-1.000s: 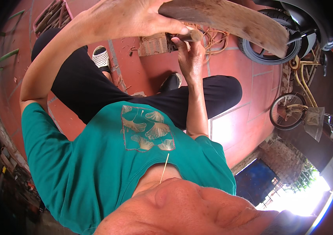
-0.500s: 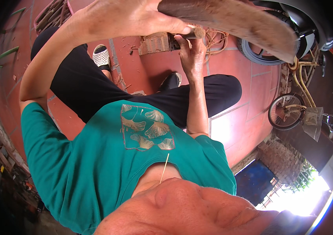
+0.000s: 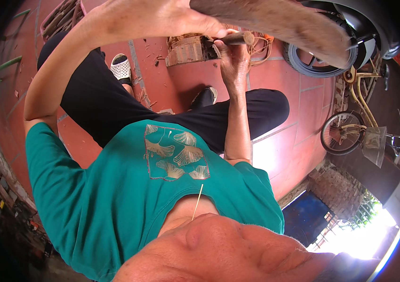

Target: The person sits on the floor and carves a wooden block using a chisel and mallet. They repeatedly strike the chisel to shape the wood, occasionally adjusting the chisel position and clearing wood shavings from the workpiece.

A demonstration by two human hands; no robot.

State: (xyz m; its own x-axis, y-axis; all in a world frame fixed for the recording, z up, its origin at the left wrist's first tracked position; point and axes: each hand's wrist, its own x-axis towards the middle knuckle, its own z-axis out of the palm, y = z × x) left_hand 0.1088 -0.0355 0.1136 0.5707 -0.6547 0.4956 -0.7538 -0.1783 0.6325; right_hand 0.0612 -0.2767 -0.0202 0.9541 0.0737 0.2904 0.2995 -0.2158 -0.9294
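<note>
At the top of the view, my left hand [image 3: 181,21] is closed round one end of a broad brown blade-like piece [image 3: 275,28]. This piece is blurred, slants down to the right and looks close to me; its grip is hidden. My left thumb reaches to a short dark wooden stick [image 3: 237,38] with a round cut end. My right hand [image 3: 235,58] is closed on that stick, thumb along its near side. Beyond the hands, a wood chopping block [image 3: 186,51] rests on the red tiles, partly covered by my left forearm.
Wood chips lie on the tiled floor [image 3: 275,108] near my slippered feet. A pink basket [image 3: 84,9] of sticks stands at the far left. Coiled orange cord [image 3: 261,51] lies beside the block. A motorbike wheel [image 3: 313,66] and a bicycle [image 3: 346,134] are on the right.
The stick and my right hand have shifted slightly right, showing more of the stick. The far end of the blade-like piece has swung a little left and up.
</note>
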